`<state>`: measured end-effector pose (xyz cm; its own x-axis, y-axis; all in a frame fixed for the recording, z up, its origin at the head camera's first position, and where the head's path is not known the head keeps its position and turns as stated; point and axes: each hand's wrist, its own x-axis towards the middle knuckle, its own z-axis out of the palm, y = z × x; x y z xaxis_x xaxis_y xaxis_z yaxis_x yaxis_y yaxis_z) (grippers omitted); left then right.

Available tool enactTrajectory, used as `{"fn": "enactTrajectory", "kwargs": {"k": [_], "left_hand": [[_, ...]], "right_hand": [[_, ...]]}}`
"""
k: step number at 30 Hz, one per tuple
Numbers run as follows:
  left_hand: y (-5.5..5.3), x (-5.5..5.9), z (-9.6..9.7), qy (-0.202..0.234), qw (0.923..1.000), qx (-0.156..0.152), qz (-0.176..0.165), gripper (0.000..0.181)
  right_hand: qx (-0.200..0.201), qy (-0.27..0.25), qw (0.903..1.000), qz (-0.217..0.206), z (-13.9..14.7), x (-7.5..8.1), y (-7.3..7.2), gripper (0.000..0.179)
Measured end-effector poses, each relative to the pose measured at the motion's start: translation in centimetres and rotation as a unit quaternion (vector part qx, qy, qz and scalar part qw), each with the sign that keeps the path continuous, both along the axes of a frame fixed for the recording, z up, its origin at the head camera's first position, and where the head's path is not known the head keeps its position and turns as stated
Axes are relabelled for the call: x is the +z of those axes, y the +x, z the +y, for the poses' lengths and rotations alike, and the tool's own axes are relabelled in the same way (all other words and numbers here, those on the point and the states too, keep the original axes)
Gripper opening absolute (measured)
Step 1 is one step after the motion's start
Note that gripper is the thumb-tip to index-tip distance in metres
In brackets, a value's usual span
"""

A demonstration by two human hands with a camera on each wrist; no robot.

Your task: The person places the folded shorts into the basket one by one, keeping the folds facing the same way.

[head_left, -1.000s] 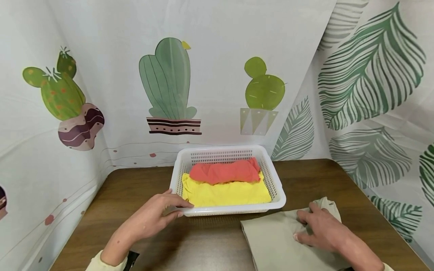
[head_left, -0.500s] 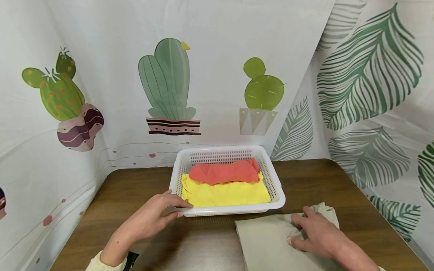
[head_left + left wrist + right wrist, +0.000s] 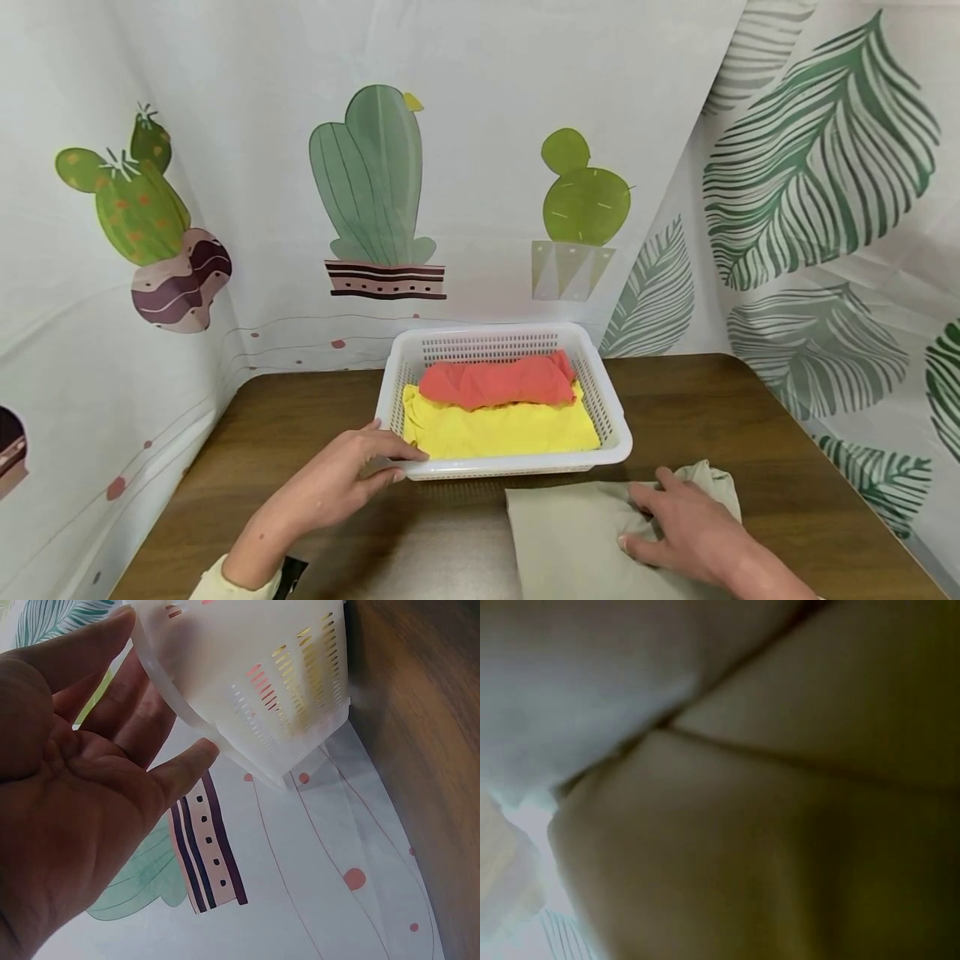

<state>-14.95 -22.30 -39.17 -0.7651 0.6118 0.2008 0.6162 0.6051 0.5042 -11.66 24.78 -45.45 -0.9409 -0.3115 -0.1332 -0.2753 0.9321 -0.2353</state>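
In the head view, a white plastic basket [image 3: 517, 464] stands at the table's back with a folded yellow cloth [image 3: 502, 429] and a rolled red cloth [image 3: 497, 382] inside. My left hand [image 3: 337, 475] holds its front left corner, thumb at the front rim and fingers over the edge. The left wrist view shows the left hand [image 3: 97, 772] with fingertips at the rim of the basket [image 3: 247, 727]. To the right, my right hand [image 3: 686, 529] grips a folded beige cloth [image 3: 562, 533], which wrinkles between thumb and fingers. The right wrist view is dark and blurred.
A brown wooden table [image 3: 300, 408] lies under everything. Behind it hangs a white curtain [image 3: 480, 208] with printed cacti, and a leaf-printed curtain [image 3: 810, 208] closes off the right side. The beige cloth runs past the bottom of the head view.
My right hand has slid the beige cloth left and slightly toward me, in front of the basket. The left hand and the basket have stayed in place.
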Motion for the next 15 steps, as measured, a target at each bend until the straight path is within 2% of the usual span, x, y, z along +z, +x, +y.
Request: {"fn": "enactTrajectory", "kwargs": {"k": [8, 15], "left_hand": [[0.1, -0.1, 0.0, 0.002, 1.0000, -0.002, 0.005, 0.037], [0.1, 0.0, 0.0, 0.004, 1.0000, -0.003, 0.002, 0.037]], "right_hand": [[-0.001, 0.006, 0.9998, 0.017, -1.5, 0.2, 0.5, 0.047], [-0.017, -0.006, 0.9997, -0.015, -2.4, 0.1, 0.5, 0.051]]}}
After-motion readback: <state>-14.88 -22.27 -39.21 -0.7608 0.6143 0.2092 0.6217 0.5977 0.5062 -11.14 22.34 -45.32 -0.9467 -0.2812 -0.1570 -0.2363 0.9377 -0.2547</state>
